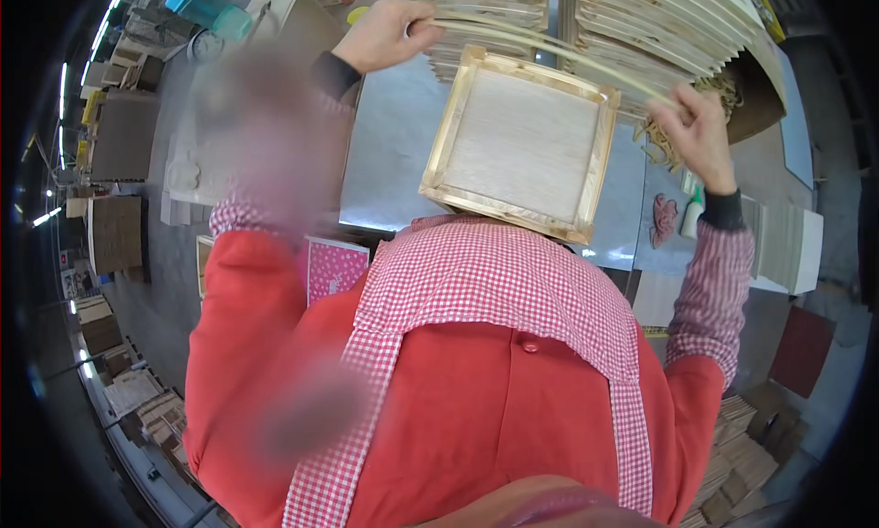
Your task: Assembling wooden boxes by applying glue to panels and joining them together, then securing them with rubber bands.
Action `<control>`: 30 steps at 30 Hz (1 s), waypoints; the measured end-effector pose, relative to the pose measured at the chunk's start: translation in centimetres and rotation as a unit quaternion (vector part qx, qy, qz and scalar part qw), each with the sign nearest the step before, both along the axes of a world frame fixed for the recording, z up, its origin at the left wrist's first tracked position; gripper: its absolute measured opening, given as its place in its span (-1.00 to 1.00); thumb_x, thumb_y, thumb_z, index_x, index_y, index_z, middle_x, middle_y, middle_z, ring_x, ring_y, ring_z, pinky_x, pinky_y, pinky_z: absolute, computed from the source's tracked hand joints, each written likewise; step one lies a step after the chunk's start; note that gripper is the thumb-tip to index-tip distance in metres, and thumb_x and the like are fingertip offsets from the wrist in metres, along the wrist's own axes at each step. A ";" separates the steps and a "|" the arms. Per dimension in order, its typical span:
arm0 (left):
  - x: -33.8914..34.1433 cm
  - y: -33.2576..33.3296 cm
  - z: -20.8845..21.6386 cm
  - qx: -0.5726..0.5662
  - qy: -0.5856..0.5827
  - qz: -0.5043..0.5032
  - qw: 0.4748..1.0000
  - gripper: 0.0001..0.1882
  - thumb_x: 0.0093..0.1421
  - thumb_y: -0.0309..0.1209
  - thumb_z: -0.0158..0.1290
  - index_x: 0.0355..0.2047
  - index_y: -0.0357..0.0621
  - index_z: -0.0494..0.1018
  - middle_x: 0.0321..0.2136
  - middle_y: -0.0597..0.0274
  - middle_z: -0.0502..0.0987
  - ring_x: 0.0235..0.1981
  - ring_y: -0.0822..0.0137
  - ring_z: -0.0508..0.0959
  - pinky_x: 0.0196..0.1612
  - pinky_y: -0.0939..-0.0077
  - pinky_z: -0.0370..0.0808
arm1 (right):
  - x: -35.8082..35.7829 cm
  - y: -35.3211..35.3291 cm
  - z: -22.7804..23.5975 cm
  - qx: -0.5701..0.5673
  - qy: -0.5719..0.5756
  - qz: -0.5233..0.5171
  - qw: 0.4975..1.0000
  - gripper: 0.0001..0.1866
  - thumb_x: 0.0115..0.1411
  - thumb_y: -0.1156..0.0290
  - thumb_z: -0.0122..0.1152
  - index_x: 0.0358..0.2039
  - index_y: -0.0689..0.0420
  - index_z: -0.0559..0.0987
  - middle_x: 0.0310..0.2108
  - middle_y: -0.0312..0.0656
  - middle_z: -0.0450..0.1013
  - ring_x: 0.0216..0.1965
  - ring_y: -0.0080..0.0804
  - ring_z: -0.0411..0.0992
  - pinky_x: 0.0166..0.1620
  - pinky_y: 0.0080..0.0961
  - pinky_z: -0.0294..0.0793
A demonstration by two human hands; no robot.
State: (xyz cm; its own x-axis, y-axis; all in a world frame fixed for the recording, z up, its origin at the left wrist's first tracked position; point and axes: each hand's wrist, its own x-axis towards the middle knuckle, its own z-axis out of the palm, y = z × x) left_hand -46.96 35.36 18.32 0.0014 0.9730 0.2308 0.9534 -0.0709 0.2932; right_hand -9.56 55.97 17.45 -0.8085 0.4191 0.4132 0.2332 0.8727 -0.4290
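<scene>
My left hand (386, 35) is closed on one end of a pale yellowish rubber band (549, 44). The other end is in the closed fingers of my right hand (693, 132). Stretched between them, the band shows as two long strands above the far edge of a square wooden frame (443, 132). A pale flat panel (526, 139) fills the middle of that frame, which lies close to my apron. Beside my right hand, more tangled yellowish bands (657, 148) hang at the table's far right.
Tall stacks of thin wooden pieces (655, 24) stand behind the frame. On the grey table (389, 134), a crumpled red cloth (664, 220) and a white bottle with a green tip (692, 215) lie at the right. A blue-green bottle (209, 9) is at the far left.
</scene>
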 end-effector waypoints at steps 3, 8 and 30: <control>-1.1 -1.0 -4.0 0.000 -0.166 0.016 0.986 -0.71 0.23 -0.34 0.06 -0.59 -0.24 0.40 -0.64 0.35 0.48 -0.55 0.53 0.40 -0.42 0.57 0.35 | 2.8 3.9 -4.2 -0.085 -0.050 -0.052 0.994 -0.57 0.11 0.30 0.28 -0.73 0.19 0.28 -0.70 -0.21 0.18 -0.61 -0.38 0.13 -0.47 -0.39 0.10; 4.5 -8.1 -5.1 0.002 -0.337 0.033 0.941 -0.81 0.16 -0.39 0.13 -0.52 -0.22 0.43 -0.43 0.23 0.58 -0.38 0.44 0.51 -0.29 0.57 0.42 | 5.1 -5.3 -5.5 -0.124 0.037 -0.020 0.991 -0.61 0.04 0.41 0.25 -0.72 0.17 0.22 -0.62 -0.19 0.32 -0.45 -0.26 0.34 -0.25 -0.43 0.28; 7.4 -16.7 -17.7 -0.006 -0.189 0.081 0.979 -0.75 0.21 -0.24 -0.03 -0.23 -0.14 0.46 0.05 0.14 0.45 0.24 0.19 0.29 0.26 -0.09 0.09 | 6.2 -9.1 -15.9 -0.293 0.021 -0.067 0.954 -0.51 0.06 0.34 0.29 -0.02 0.29 0.44 -0.23 -0.06 0.46 -0.18 -0.13 0.43 0.04 -0.37 0.30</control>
State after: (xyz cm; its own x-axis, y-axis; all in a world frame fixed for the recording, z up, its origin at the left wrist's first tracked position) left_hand -39.55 18.67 0.61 -0.2370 0.9558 0.1741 0.7746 0.0778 0.6276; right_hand -3.32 46.92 1.53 -0.7189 0.6868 0.1073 0.2981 0.4441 -0.8449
